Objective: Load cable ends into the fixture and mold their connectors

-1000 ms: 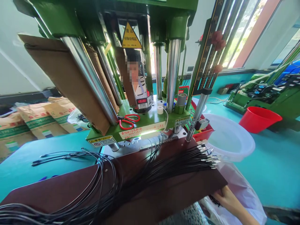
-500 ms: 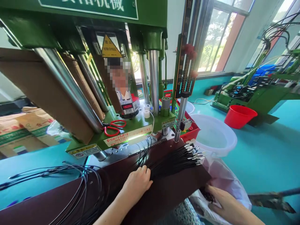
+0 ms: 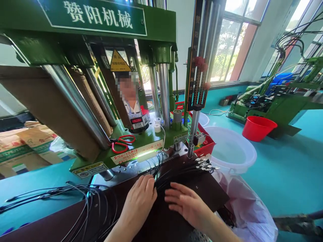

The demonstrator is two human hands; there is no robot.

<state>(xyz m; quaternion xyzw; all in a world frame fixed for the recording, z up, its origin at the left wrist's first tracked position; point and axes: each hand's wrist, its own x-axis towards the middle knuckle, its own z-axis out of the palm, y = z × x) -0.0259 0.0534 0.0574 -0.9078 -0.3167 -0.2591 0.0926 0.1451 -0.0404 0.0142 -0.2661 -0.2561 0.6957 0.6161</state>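
Observation:
My left hand (image 3: 140,198) is closed, its fingers curled over the near end of a bundle of black cables (image 3: 178,174) on the dark brown board (image 3: 209,191). The bundle fans out to the right and ends in pale metal connectors (image 3: 205,163). Just right of it, my right hand (image 3: 188,204) hovers over the board with fingers apart and nothing in them. More loose black cables (image 3: 88,198) curve across the board's left part. A few thin cables (image 3: 158,162) run from the machine's lit front edge toward my left hand.
A green press machine (image 3: 156,134) stands behind the board, with red-handled scissors (image 3: 123,144) on its bed. To the right are a white plastic-lined container (image 3: 252,205), a large white tub (image 3: 230,144) and a red bucket (image 3: 259,128). A person's reflection shows on the machine.
My right hand has come up from the plastic-lined container to the board beside my left hand, and is now open. My left hand stays at the cables. The view has tilted up slightly.

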